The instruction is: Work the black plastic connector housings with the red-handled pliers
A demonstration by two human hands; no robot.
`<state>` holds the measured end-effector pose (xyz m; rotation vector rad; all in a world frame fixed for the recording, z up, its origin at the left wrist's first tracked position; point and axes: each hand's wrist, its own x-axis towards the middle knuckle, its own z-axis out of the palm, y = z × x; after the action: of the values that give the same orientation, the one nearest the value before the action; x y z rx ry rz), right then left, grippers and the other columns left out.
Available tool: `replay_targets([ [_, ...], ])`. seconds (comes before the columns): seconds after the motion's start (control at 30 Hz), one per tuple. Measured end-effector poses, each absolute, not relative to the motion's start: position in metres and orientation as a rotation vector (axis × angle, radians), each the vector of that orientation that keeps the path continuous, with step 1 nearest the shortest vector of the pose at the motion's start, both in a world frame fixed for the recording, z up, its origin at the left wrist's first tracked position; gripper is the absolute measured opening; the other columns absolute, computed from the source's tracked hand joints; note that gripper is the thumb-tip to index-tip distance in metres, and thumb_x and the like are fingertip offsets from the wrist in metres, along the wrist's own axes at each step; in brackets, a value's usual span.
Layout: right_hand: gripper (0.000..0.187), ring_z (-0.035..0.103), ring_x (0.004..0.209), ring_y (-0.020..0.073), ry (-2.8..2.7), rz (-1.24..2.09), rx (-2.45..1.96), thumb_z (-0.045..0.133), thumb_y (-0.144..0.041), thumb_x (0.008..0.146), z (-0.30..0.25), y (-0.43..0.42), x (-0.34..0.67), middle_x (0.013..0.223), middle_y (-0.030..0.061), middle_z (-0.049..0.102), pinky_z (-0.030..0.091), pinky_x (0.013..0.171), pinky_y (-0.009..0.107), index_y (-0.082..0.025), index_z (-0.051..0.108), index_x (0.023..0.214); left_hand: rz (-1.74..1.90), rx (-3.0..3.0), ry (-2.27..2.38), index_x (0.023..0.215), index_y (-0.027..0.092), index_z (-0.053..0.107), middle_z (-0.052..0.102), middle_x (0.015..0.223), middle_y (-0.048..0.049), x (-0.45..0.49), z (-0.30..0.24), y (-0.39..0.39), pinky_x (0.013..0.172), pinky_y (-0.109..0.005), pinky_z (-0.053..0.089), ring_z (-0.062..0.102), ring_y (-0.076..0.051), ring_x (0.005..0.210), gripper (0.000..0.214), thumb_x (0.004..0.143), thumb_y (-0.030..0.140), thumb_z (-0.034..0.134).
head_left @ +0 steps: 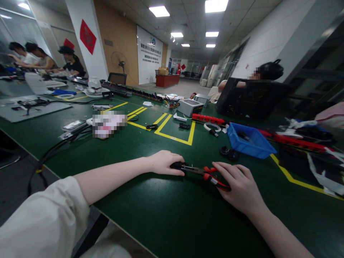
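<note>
Both of my hands rest on the green table (166, 211) near its front edge. My left hand (163, 163) lies curled with its fingertips pinched on a small black part (177, 165) at the jaws of a pair of pliers. The red-handled pliers (206, 173) lie flat between my hands, jaws pointing left. My right hand (239, 186) lies over the red handles, fingers bent around them.
A blue plastic bin (249, 141) stands behind my right hand, with small black parts (229, 153) beside it. Yellow tape lines (174, 138) mark boxes mid-table. A silver power supply (190, 106), cables (53, 150) and red strips (208, 118) lie about. Other people sit at the far left and right.
</note>
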<state>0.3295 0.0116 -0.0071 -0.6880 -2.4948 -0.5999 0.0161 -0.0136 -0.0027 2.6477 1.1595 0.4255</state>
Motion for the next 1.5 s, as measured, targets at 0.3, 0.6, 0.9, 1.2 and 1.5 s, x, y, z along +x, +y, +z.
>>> replay_targets([
  [0.3, 0.054, 0.063, 0.1, 0.0262, -2.427, -0.666, -0.673, 0.056, -0.021, 0.083, -0.0035, 0.007, 0.3279, 0.115, 0.0133, 0.067, 0.041, 0.089, 0.041, -0.015, 0.052, 0.136, 0.428, 2.641, 1.163, 0.111, 0.02, 0.06, 0.069, 0.098, -0.0036, 0.0165, -0.0016, -0.0149, 0.068, -0.026, 0.044, 0.065, -0.018, 0.079, 0.042, 0.091, 0.057, 0.056],
  [0.6, 0.044, 0.065, 0.097, 0.026, -2.399, -0.722, -0.669, 0.057, -0.022, 0.084, -0.0004, 0.0067, 0.3271, 0.112, 0.0139, 0.067, 0.04, 0.087, 0.042, -0.014, 0.056, 0.128, 0.439, 2.64, 1.151, 0.112, 0.02, 0.06, 0.069, 0.098, -0.0031, 0.0164, -0.0016, -0.0147, 0.069, -0.026, 0.043, 0.065, -0.018, 0.08, 0.043, 0.091, 0.057, 0.056],
  [0.9, 0.044, 0.065, 0.093, 0.0245, -2.461, -0.639, -0.662, 0.057, -0.026, 0.083, -0.0048, 0.0078, 0.3289, 0.111, 0.0129, 0.069, 0.043, 0.084, 0.041, -0.014, 0.058, 0.125, 0.448, 2.668, 1.139, 0.113, 0.02, 0.059, 0.069, 0.1, -0.0029, 0.0157, -0.0034, -0.0151, 0.068, -0.027, 0.042, 0.065, -0.018, 0.081, 0.042, 0.091, 0.056, 0.057],
  [1.2, 0.039, 0.062, 0.085, 0.0221, -2.493, -0.532, -0.686, 0.057, -0.028, 0.083, -0.0031, 0.0057, 0.3263, 0.106, 0.0128, 0.069, 0.045, 0.076, 0.036, -0.012, 0.062, 0.118, 0.476, 2.704, 1.167, 0.117, 0.021, 0.059, 0.069, 0.106, -0.0023, 0.0169, -0.0082, -0.0134, 0.069, -0.026, 0.043, 0.066, -0.017, 0.083, 0.043, 0.09, 0.054, 0.06],
  [1.5, 0.047, 0.062, 0.086, 0.0219, -2.567, -0.4, -0.79, 0.058, -0.033, 0.084, -0.008, 0.011, 0.329, 0.106, 0.0111, 0.07, 0.044, 0.08, 0.038, -0.014, 0.059, 0.127, 0.479, 2.711, 1.183, 0.118, 0.021, 0.059, 0.069, 0.107, -0.0026, 0.0167, -0.0088, -0.0132, 0.07, -0.026, 0.043, 0.066, -0.018, 0.085, 0.044, 0.09, 0.054, 0.06],
])
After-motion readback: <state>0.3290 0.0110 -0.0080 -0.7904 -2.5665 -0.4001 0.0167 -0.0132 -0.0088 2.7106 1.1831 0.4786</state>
